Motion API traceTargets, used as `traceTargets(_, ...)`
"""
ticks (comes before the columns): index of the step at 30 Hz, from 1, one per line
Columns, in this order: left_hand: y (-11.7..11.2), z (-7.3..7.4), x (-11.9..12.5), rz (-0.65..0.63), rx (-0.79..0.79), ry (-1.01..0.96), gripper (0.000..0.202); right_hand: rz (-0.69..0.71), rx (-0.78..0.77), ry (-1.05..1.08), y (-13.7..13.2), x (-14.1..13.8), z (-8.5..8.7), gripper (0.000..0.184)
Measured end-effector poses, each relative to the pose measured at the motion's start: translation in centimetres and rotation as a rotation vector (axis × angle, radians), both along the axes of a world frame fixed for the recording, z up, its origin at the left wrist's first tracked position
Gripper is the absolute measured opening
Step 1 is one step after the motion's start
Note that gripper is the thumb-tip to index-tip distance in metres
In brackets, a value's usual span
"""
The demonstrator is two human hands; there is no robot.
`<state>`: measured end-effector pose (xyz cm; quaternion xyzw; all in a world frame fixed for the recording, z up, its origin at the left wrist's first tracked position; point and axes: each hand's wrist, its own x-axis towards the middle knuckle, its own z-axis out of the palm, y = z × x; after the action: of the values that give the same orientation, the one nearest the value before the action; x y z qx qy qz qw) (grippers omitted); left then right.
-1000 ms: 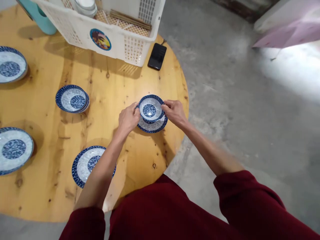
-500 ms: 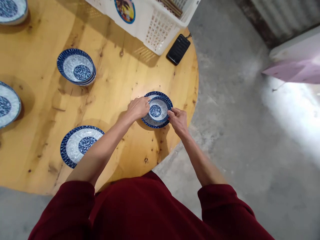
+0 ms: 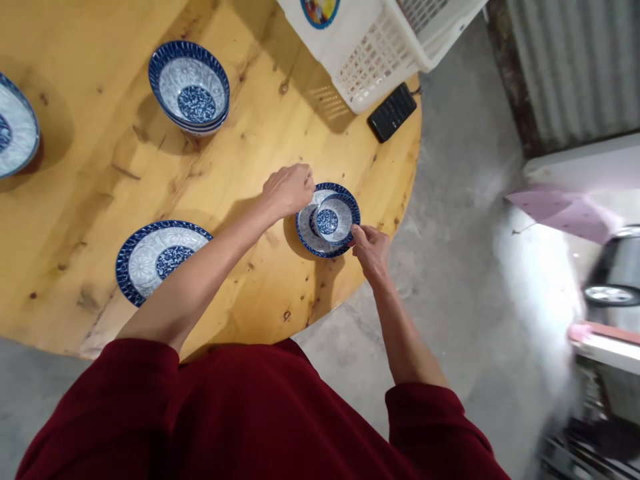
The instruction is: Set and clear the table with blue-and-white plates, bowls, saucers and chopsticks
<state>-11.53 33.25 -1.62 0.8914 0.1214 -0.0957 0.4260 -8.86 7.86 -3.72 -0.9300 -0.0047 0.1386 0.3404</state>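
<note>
A small blue-and-white bowl (image 3: 334, 218) sits on a blue-rimmed saucer (image 3: 309, 239) near the right edge of the round wooden table (image 3: 100, 167). My left hand (image 3: 289, 190) is closed in a pinch at the bowl's left rim. At the near right edge of the saucer, my right hand (image 3: 371, 252) has its fingers curled and fingertips touching the rim. Both forearms come out of dark red sleeves.
A stack of blue-and-white bowls (image 3: 190, 90) stands farther back; a plate (image 3: 157, 257) lies to the left and another dish (image 3: 15, 133) at the far left. A white plastic crate (image 3: 380, 40) and a black phone (image 3: 393, 112) sit at the table's far edge. Concrete floor lies to the right.
The bowl has come down onto the saucer and settled there. My right hand slid from the bowl's side to the saucer's near edge. The view swung right.
</note>
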Motion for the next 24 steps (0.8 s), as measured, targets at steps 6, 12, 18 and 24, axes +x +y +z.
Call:
traceTargets(6, 3.1, 1.1, -1.5, 0.136, -0.083, -0.03, 0.036, -0.026, 0.106, 0.052, 0.0, -0.6, -1.0, 0.022)
traceTargets(12, 4.0, -0.3, -2.3, 0.167, -0.118, -0.029, 0.035, -0.05, 0.098, 0.07, 0.3, -0.8, -1.0, 0.021)
traceTargets(18, 4.8, -1.1, -2.4, 0.2, -0.146, -0.026, 0.035, -0.054, 0.039, 0.081, 0.5, -1.2, -0.7, 0.025)
traceTargets(24, 8.3, -0.9, -4.3, 0.337, -0.079, -0.114, 0.031, -0.106, -0.105, -0.087, 0.5, -1.0, 2.3, 0.036)
